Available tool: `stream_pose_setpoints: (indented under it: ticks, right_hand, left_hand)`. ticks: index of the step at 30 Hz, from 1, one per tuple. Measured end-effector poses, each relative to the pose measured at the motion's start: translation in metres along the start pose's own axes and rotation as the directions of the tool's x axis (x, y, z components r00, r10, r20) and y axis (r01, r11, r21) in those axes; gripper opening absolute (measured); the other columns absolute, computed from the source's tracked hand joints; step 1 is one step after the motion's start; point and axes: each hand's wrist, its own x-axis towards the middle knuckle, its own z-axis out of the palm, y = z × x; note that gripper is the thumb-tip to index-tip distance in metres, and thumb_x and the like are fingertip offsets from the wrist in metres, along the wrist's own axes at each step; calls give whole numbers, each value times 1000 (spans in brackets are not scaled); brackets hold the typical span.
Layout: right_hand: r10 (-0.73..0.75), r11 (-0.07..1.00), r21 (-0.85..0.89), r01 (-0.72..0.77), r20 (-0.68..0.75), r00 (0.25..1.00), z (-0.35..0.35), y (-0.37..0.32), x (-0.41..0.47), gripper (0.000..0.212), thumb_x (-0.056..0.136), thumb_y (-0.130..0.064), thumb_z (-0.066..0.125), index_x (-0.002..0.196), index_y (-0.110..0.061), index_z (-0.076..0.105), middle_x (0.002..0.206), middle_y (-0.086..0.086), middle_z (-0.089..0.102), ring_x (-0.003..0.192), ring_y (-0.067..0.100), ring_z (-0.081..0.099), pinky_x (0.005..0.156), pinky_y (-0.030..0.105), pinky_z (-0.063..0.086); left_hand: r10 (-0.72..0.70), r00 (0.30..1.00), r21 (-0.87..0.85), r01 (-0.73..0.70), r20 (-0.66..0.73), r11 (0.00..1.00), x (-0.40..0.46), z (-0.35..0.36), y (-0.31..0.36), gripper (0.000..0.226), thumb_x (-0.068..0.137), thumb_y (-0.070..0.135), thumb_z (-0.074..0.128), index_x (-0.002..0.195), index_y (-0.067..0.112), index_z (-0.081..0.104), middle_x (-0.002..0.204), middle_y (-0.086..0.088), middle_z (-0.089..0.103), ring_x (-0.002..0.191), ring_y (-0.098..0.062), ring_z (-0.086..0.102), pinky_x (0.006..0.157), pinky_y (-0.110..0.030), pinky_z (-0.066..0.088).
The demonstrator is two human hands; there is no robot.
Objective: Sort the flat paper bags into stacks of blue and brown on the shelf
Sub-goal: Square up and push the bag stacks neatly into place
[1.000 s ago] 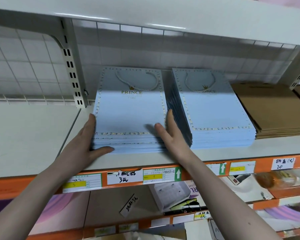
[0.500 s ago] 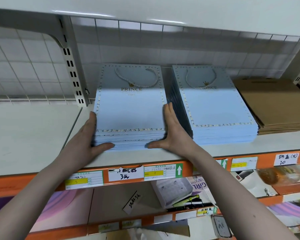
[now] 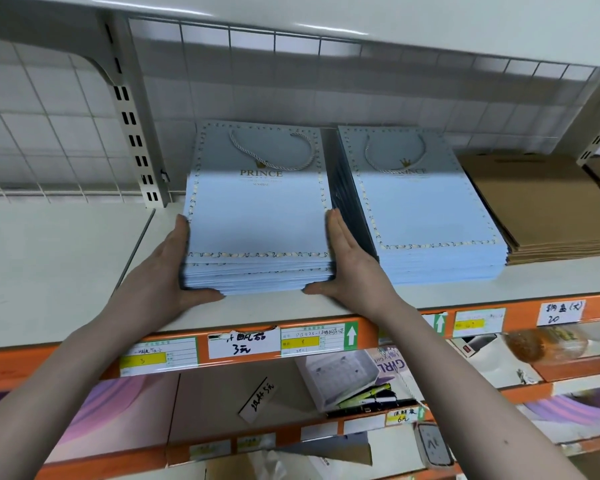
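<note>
Left hand (image 3: 167, 271) flat against the left edge of the near stack of pale blue flat paper bags (image 3: 257, 230), fingers straight, thumb tucked along the front edge. Right hand (image 3: 347, 261) mirrors it on the other side, palm pressed to the right edge, thumb across the front corner. Neither grips; both simply squeeze the pile square between them. That stack sits on the white metal shelf (image 3: 66, 271), just beside a second stack of pale blue paper bags (image 3: 430, 216), and further right lies the stack of flat brown kraft paper bags (image 3: 534, 209), touching or nearly touching its blue neighbour.

Risks from here, as I read it: the lower bags fan out at the front, so uneven pressure could make the glossy sheets slide and spill off the shelf lip. The right hand is wedged in the narrow gap between the two blue piles, so a nudge could knock the second one askew.

Writing: the top bags read "PRINCE" in gold under a small crown, with "SUNSHINE" beneath in small type. On the orange shelf rail (image 3: 520, 317), a handwritten white price tag (image 3: 243, 344) shows "3元"; another handwritten tag at the right (image 3: 561, 313) shows "20". Below, a box reads "GIRL".
</note>
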Motion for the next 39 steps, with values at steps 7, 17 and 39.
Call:
stream_pose_setpoints:
  ticks: [7,17,39]
  right_hand:
    - [124,976,185,-116,-29,992,7,-1,-1,127,68,-27,84,150,-15,-13,152,3,33,133,21,40,103,35,38]
    - [95,945,314,-92,6,995,9,0,1,117,68,-16,84,151,-21,2,132,-1,55,119,17,52,95,27,43]
    - [390,255,869,-424,309,867,9,-13,30,100,52,-94,42,132,-34,53,126,-4,62,119,20,56,107,48,38]
  left_hand:
    - [-4,1000,22,3,18,1000,-1,-2,1,113,73,38,76,151,24,-4,140,-10,43,117,-28,48,86,-38,42]
    - [-83,995,-177,72,-56,982,-8,-1,1,118,65,25,85,150,30,3,138,-2,48,119,-21,49,86,-28,38]
    - [-132,986,-320,158,102,934,-10,-7,0,116,73,16,79,149,35,-7,133,22,32,112,-2,41,77,-3,32]
